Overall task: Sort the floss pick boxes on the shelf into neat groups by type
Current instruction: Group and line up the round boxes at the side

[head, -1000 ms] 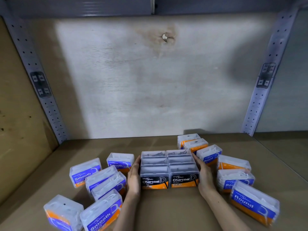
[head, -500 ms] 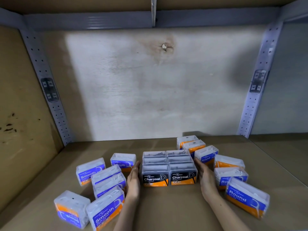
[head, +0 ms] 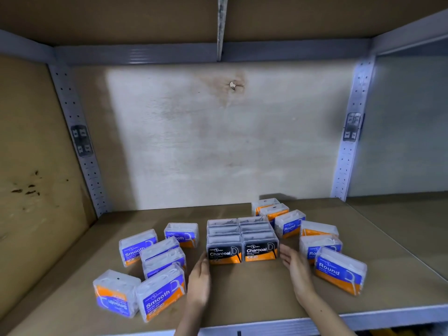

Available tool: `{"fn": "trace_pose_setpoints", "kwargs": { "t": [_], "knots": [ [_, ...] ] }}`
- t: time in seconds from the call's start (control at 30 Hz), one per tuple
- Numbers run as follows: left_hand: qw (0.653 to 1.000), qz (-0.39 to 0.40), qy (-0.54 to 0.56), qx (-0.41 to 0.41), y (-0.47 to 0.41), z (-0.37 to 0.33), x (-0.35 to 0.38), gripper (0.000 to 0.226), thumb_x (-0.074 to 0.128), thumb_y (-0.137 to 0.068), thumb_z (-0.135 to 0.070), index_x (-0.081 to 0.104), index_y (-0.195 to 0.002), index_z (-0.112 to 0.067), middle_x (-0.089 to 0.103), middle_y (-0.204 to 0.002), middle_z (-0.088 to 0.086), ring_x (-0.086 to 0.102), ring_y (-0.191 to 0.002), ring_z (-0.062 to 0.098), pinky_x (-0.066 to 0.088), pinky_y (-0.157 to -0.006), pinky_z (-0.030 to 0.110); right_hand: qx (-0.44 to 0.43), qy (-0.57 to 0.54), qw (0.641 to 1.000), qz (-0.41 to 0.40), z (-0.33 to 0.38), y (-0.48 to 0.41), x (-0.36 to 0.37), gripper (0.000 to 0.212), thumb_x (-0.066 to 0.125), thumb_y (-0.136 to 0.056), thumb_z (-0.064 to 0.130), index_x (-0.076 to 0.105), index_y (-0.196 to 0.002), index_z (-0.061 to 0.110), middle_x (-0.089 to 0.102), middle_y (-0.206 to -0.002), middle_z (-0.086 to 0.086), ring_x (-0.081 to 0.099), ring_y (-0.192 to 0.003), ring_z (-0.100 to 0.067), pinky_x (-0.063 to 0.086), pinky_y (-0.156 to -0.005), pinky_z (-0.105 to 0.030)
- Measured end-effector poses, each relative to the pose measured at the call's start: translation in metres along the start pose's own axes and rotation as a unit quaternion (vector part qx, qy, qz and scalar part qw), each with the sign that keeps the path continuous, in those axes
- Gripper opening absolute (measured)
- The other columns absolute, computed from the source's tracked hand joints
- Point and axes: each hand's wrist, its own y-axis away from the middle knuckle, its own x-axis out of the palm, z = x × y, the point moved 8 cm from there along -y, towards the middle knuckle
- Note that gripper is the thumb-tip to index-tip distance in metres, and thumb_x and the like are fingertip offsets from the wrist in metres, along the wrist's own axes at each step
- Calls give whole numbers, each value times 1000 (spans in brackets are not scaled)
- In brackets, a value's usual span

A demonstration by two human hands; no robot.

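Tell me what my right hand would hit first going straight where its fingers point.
Probably the front right Charcoal box: the right hand, fingers straight, aims forward and leftward at its right side, a small gap away. Depth is unclear, so it might graze past.

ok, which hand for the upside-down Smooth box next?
Left, probably: the left hand lies open beside the Smooth group, nearer the upside-down Smooth box; the right hand is beyond the Charcoal block, by the Round boxes.
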Motion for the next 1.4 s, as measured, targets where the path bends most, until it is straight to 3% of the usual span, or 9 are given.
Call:
{"fn": "trace_pose_setpoints", "kwargs": {
  "t": [0.2, 0.43, 0.53, 0.63, 0.8, 0.9, 1.03, 1.23, 1.4],
  "knots": [
    [996, -22, -80, -4, 25, 5, -4, 43, 42, -98, -10, 39, -140, -4, 41, -147, 13, 36, -138, 25, 28, -113, 31, -8, 120, 993, -13, -1, 18, -18, 34, 31, -98, 4, 59, -113, -10, 61, -115, -25, 54, -94, -26, 43, -86, -33],
    [984, 30, -174, 32, 46, 1, 10, 39, 54, -88, -1, 52, -127, -4, 52, -132, 13, 57, -116, 27, 43, -97, 26, -26, 237, 968, 78, 14, 43, -22, 29, 37, -98, 5, 60, -84, 14, 62, -83, -3, 55, -73, -8, 45, -61, -5],
    [968, 97, -224, 67, 56, -14, 32, 30, 52, -90, -7, 57, -120, -10, 56, -128, 4, 58, -113, 19, 42, -91, 19, -61, 360, 919, 145, 27, 51, -19, 22, 48, -94, 10, 65, -84, 20, 58, -79, 15, 55, -76, -2, 44, -73, -8],
    [944, 156, -275, 96, 62, -33, 54, 27, 51, -91, -14, 61, -116, -14, 59, -122, 2, 58, -107, 17, 46, -89, 23, -88, 465, 854, 215, 38, 61, -15, 19, 53, -92, 15, 68, -102, 10, 59, -85, 11, 52, -74, 4, 40, -68, 0],
    [903, 230, -335, 139, 66, -63, 86, 28, 53, -89, -14, 63, -116, -11, 62, -121, 9, 58, -111, 20, 38, -76, 16, -92, 558, 788, 244, 51, 66, -22, 22, 57, -89, 20, 67, -106, 9, 58, -90, 5, 51, -76, 1, 38, -67, -7],
    [874, 253, -374, 178, 66, -80, 103, 30, 55, -89, -15, 62, -118, -10, 61, -125, 9, 56, -114, 23, 45, -89, 24, -97, 572, 781, 229, 58, 65, -30, 23, 58, -89, 19, 67, -107, 9, 58, -90, 5, 47, -71, 5, 37, -60, -5],
    [844, 272, -411, 213, 65, -92, 122, 32, 57, -89, -16, 61, -120, -10, 59, -127, 9, 55, -116, 24, 45, -92, 29, -107, 584, 778, 204, 69, 62, -41, 23, 58, -88, 18, 66, -108, 10, 68, -105, -3, 50, -82, -5, 36, -60, -6],
    [838, 269, -407, 245, 56, -114, 147, 31, 56, -88, -14, 62, -118, -9, 62, -124, 11, 58, -115, 25, 45, -94, 29, -150, 569, 794, 156, 105, 47, -58, 20, 61, -85, 13, 70, -103, 9, 63, -89, -3, 54, -82, -9, 41, -69, -13],
    [832, 273, -404, 264, 44, -129, 172, 30, 53, -88, -10, 62, -116, -5, 65, -121, 13, 60, -112, 27, 48, -95, 32, -160, 553, 807, 133, 128, 20, -71, 21, 62, -85, 10, 69, -104, 3, 69, -103, -11, 58, -82, -12, 43, -68, -13]
  ]
}}
